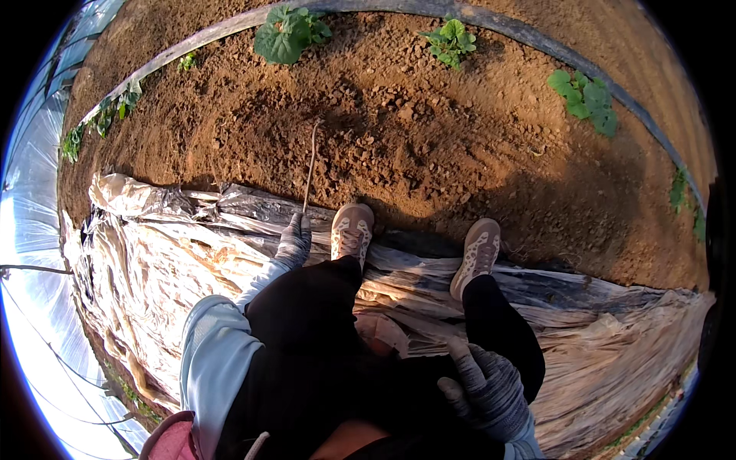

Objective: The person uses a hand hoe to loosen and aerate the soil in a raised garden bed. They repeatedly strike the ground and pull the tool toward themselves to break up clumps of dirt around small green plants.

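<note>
My left hand [294, 238], in a grey knitted glove, grips the lower end of a thin, slightly bent stick [311, 167]. The stick leans out over the brown tilled soil [368, 155], and its far tip is at the loose clods. My right hand [489, 385], gloved the same way, lies by my right thigh with thumb and fingers apart and nothing visible in it. Both my shoes, the left [352, 230] and the right [482, 253], stand at the edge of a crumpled plastic sheet [190, 270].
Leafy green plants, among them a large-leaved one [283, 35], a smaller one [450, 43] and a right-hand one [586, 100], grow along a dark flat hose [517, 34] curving across the soil. A clear plastic greenhouse wall [34, 230] rises at the left.
</note>
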{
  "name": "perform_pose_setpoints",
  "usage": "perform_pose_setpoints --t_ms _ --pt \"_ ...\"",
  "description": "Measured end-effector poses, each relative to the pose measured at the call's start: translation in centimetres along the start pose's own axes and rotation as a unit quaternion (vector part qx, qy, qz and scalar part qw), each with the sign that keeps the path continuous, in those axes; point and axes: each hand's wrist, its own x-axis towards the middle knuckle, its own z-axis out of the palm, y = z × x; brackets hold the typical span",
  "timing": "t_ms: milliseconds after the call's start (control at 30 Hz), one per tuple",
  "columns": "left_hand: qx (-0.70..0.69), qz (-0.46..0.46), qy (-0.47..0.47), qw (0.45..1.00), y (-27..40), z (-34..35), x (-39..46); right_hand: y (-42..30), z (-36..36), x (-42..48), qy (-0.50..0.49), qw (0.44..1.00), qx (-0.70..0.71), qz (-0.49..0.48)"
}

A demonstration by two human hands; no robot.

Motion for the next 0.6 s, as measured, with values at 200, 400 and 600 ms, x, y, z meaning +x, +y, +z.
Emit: perform_pose_setpoints --t_ms 200,400,600 --pt "-0.045 0.005 0.039 0.998 5.7 -0.4 2.7 0.3 0.5 -0.4 0.000 1.000 -0.004 0.012" --pt "-0.063 -0.061 -0.031 0.996 10.5 1.0 15.2 0.2 0.2 0.2 -0.025 0.999 -0.009 0.019" --pt "0.142 0.060 -0.100 0.983 7.3 4.1 16.9 0.0 -0.1 0.9 -0.025 0.999 -0.023 0.002"
